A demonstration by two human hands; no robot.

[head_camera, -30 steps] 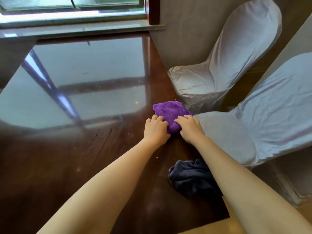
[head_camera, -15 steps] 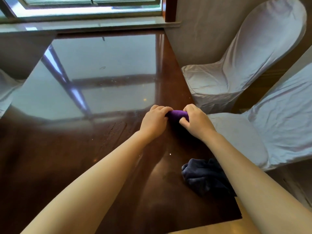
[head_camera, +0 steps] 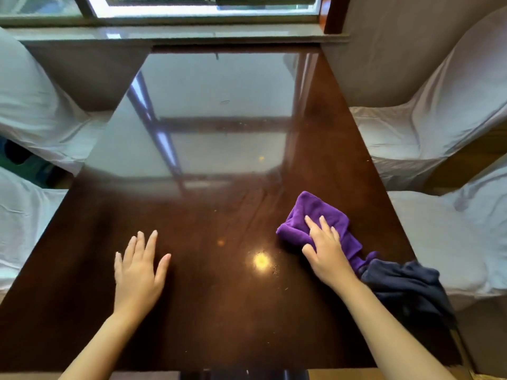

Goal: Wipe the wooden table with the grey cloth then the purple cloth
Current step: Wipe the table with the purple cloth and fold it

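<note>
A glossy dark wooden table [head_camera: 214, 311] fills the middle of the view. The purple cloth [head_camera: 315, 215] lies folded on its right side, and my right hand [head_camera: 326, 248] presses flat on top of it with fingers spread. My left hand [head_camera: 138, 272] rests palm down on the bare wood to the left, holding nothing. The grey cloth [head_camera: 406, 289] sits crumpled at the table's right edge, just behind my right forearm and touching the purple cloth's trailing corner.
Chairs in white covers stand on both sides: two on the right [head_camera: 428, 127] [head_camera: 461, 237] and two on the left [head_camera: 30, 111] [head_camera: 19, 223]. A window sill [head_camera: 170, 37] runs along the far end of the table.
Both hands were bunched together on the purple cloth. Now my left hand has let go and moved left onto the wood, while my right hand holds the cloth flat; the view has swung left.
</note>
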